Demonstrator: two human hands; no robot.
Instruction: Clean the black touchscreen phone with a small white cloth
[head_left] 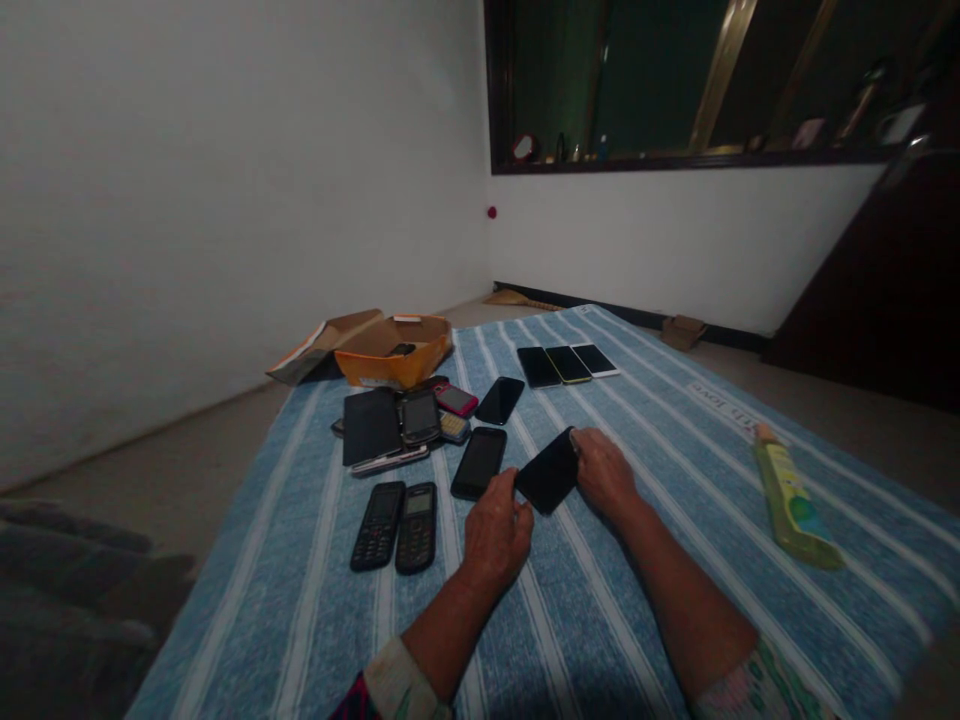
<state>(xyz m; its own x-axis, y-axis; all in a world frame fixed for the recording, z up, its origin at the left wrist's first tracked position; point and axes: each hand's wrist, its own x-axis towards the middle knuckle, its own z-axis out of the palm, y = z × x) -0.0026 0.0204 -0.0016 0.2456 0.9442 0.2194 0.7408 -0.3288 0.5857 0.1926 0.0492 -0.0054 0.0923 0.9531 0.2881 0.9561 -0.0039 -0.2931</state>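
Carefully, two hands hold one black phone (546,473) between them, over the striped cloth (315,640). The left hand (497,530) pinches its near corner, and the right hand (606,472) grips the far end. Holding both ends probably helps it stay steady. It tilts a bit, and its dark, flat side faces up.

Just beside the left hand, a dark phone (480,462) lies flat. Past it lies a shiny phone (500,400), all by itself. Farther off, three flat phones (568,364) sit side by side in a row, maybe so each one is easy to see. Two button phones (416,528) lie close together nearer the person, maybe paired because they look alike.

Behind those is a messy pile of phones (370,427), with some lying on others. An orange box (390,372) stands open behind the pile, likely so hands can reach in. Well apart, on the right, a bottle (796,500) lies on its side.
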